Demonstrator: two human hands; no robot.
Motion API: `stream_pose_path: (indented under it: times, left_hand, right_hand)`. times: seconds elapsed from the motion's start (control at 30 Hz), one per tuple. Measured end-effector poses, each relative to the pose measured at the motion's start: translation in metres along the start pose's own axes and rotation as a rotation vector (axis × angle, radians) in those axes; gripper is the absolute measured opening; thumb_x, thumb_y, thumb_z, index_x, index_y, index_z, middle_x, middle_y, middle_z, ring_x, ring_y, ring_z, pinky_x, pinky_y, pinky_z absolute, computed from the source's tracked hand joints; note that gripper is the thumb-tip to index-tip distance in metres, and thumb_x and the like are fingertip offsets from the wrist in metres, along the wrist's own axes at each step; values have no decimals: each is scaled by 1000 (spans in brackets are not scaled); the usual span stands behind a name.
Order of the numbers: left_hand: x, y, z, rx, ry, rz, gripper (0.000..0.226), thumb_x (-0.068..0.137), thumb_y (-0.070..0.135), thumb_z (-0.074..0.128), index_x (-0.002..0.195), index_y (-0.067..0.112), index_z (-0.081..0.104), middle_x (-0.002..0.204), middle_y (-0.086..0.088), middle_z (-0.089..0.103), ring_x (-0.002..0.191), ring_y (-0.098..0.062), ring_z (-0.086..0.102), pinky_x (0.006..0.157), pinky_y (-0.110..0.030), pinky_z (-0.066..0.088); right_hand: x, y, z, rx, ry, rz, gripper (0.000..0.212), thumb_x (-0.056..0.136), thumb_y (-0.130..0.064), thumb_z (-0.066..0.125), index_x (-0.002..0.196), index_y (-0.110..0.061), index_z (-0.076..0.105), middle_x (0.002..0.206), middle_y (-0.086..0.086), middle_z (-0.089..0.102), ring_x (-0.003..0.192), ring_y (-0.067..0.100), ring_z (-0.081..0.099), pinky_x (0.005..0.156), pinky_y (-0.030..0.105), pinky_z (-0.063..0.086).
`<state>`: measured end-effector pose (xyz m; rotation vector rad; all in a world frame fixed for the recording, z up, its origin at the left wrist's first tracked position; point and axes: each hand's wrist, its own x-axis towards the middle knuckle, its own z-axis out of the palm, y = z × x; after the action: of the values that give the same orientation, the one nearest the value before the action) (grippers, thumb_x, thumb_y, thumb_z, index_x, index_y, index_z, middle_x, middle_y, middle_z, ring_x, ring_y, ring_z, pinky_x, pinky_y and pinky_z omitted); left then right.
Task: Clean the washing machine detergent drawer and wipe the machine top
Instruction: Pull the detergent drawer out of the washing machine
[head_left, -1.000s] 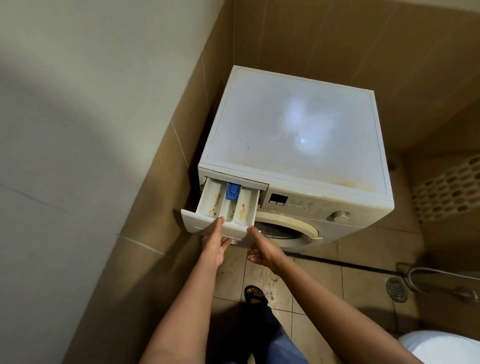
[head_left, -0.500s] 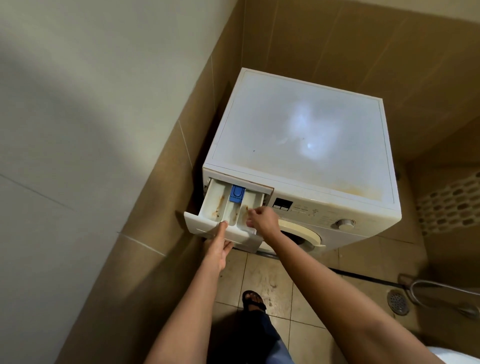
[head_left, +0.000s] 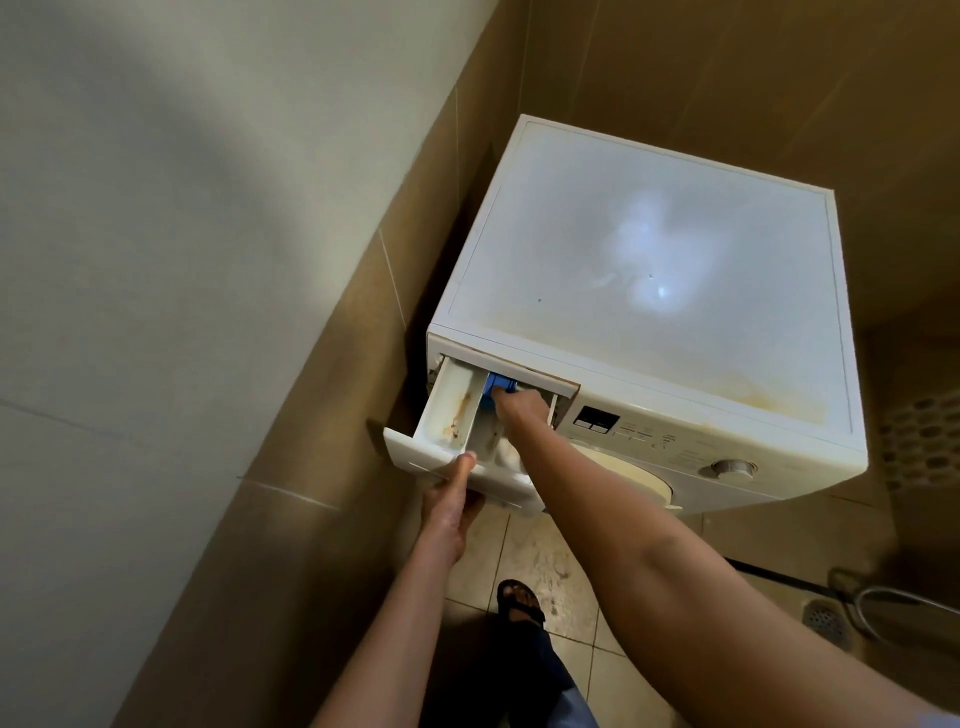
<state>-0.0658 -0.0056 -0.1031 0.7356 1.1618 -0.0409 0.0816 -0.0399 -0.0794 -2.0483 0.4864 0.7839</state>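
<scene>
Washer (head_left: 649, 364) stands in a tiled corner, its left side close to the wall (head_left: 156, 260). Drawer (head_left: 452, 400) is at the washer's upper-left front, pulled well out and still seated in its slot. The left compartment shows rust-brown streaks on white plastic. Left hand (head_left: 449, 506) grips the drawer's front panel from below, with the thumb laid over the top rim and the fingers tucked under, out of sight. Right hand (head_left: 519, 408) reaches into the drawer from above with its back to the camera. Its fingers bend down onto the blue insert (head_left: 500, 384) at the back of the middle compartment. It touches the insert, but I cannot tell whether it grips or only presses. The right forearm hides the right compartment. Top (head_left: 649, 260) is white and dull, with a glare patch near the middle and a yellow-brown stain toward the front right corner. On the front panel the display (head_left: 597, 418) sits just right of the drawer, and the dial (head_left: 731, 467) sits far right. Door (head_left: 634, 478) is partly visible below. A sandalled foot (head_left: 519, 603) rests on stained floor tiles (head_left: 545, 561). Drain (head_left: 823, 618) and hose (head_left: 893, 603) lie at lower right.
</scene>
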Motion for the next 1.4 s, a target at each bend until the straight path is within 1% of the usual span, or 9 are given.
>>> stream_pose_path:
  times: [0.13,0.27,0.4,0.53,0.7,0.93,1.1,1.27,1.4]
  left_hand:
    - [3,-3,-2,-4,-14,10,57,81,31,74,129,14,48,122,-13,61,113,-29,59,87,-36,56]
    - [4,-4,-2,-2,-28,15,51,81,31,74,124,14,51,121,-14,61,112,-30,59,94,-41,54]
    - [2,-2,0,-16,-9,26,50,81,29,74,123,14,51,121,-16,60,113,-31,59,94,-43,53]
    - [-2,1,3,-11,19,49,56,80,28,75,127,15,46,120,-15,60,111,-31,59,86,-41,57]
    - [1,4,1,-9,26,47,68,78,28,76,136,13,43,120,-16,60,109,-31,60,85,-42,57]
    - [3,4,-3,52,43,70,64,80,31,74,134,12,46,119,-16,61,108,-31,61,85,-42,57]
    - [6,6,-5,77,49,80,62,80,32,74,132,11,48,116,-16,63,106,-31,62,77,-38,59]
    - [-2,-1,1,55,49,102,47,83,30,71,122,11,54,117,-17,63,107,-32,62,74,-34,58]
    - [-11,-5,9,23,40,85,23,84,28,70,101,20,56,114,-16,63,106,-31,61,86,-42,56]
  right_hand:
    - [1,1,-2,141,29,53,25,87,-28,67,91,-8,54,84,5,54,69,18,52,68,30,48]
    - [-3,0,-6,182,31,69,28,85,-28,71,90,-7,51,81,4,53,63,16,48,56,27,42]
    - [-5,0,-7,203,44,85,35,83,-27,73,99,-1,57,87,7,55,64,17,49,62,29,42]
    - [-6,-1,-8,237,53,96,34,81,-27,75,87,-5,50,72,2,49,60,14,47,64,28,45]
    - [-9,-2,-9,239,88,85,34,82,-25,74,78,-6,46,70,1,47,60,14,47,69,28,47]
    - [-7,-1,-7,242,103,91,37,82,-24,74,68,-8,43,72,2,50,60,13,47,68,27,46]
    - [-9,-1,-4,232,105,63,30,83,-24,73,88,-4,52,82,5,54,74,18,53,69,28,47]
    - [-6,-1,-8,192,89,67,31,83,-25,73,82,-3,52,82,5,54,70,17,52,61,26,44]
    - [-2,0,-13,205,88,88,35,79,-25,76,81,-1,50,84,7,53,63,15,49,59,27,43]
